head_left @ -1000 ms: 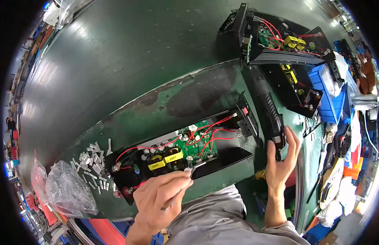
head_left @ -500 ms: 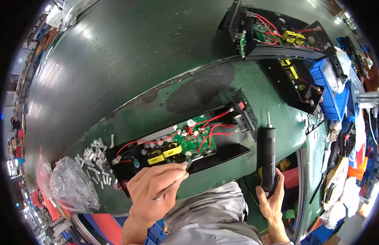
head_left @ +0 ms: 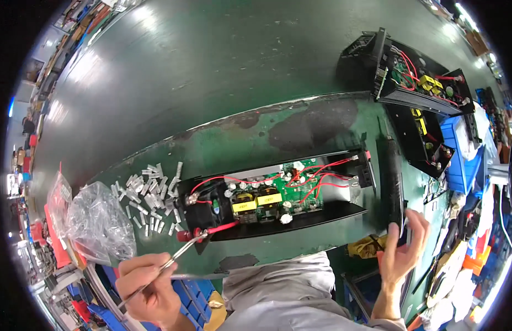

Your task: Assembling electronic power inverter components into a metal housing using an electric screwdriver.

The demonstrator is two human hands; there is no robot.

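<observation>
My left hand (head_left: pixel 151 287) grips metal tweezers (head_left: pixel 184 248). Their tips meet the thick red wire by the red terminal, at the near left corner of a black metal case (head_left: pixel 289 223). Inside this uncovered case are a green circuit board (head_left: pixel 300 190), yellow-wrapped transformers (head_left: pixel 257 203) and several red wires (head_left: pixel 328 175). Right of the case, a black electric screwdriver (head_left: pixel 392 176) lies with its bit pointing away from me. My right hand (head_left: pixel 399 254) is at its near end, fingers spread, the thumb close to or touching the handle.
Many small clear sleeves (head_left: pixel 151 193) lie scattered left of the case, beside a crumpled clear plastic bag (head_left: pixel 99 223). Two similar uncovered cases, a nearer one (head_left: pixel 421 135) and a farther one (head_left: pixel 427 83), stand at the back right. Blue bins (head_left: pixel 460 160) sit beyond them.
My left hand has brought the tweezers from the board's near edge to the red wire at the case's left end. My right hand's fingers have loosened from the screwdriver. The whole view has shifted.
</observation>
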